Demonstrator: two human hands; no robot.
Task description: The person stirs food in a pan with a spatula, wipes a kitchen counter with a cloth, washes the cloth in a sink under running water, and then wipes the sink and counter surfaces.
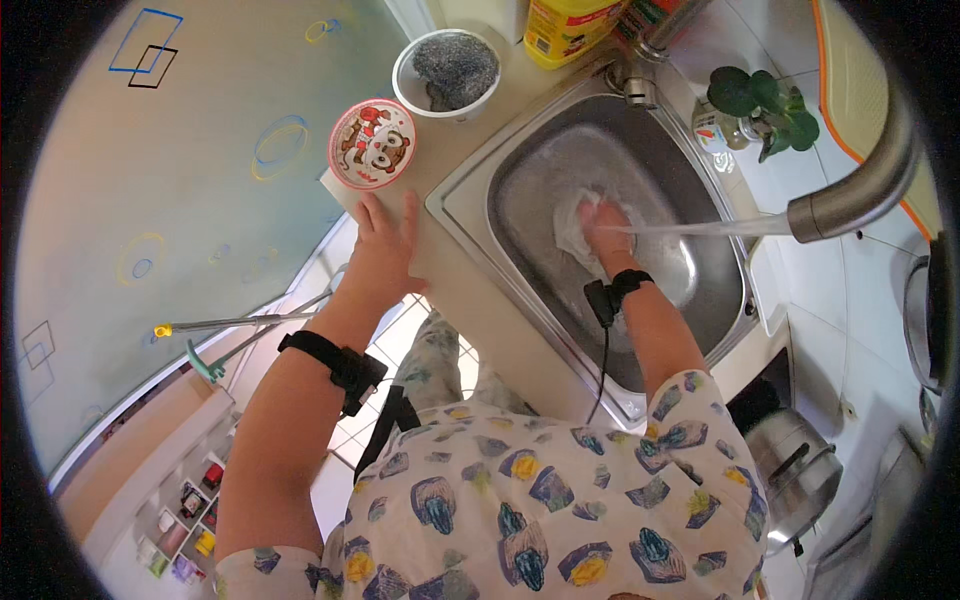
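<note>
In the steel sink (525,172), my right hand (606,225) is under the running water, low in the basin. A whitish patch (571,225) surrounds its fingers; I cannot tell whether this is a thin cloth or splashing water. The stream comes from a curved metal faucet (840,202) at the right. My left hand (386,247) holds nothing and rests on the counter edge (442,262) with its fingers spread. Just beyond its fingertips stands a red-rimmed bowl (373,144) printed with a cartoon bear.
Behind the bowl, a white tub (405,82) holds steel-wool scourers (457,71). A yellow container (566,34) stands at the back. Right of the sink are a potted plant in a jar (720,127) and a metal pot (806,465). A cable (604,375) hangs from my right wrist strap.
</note>
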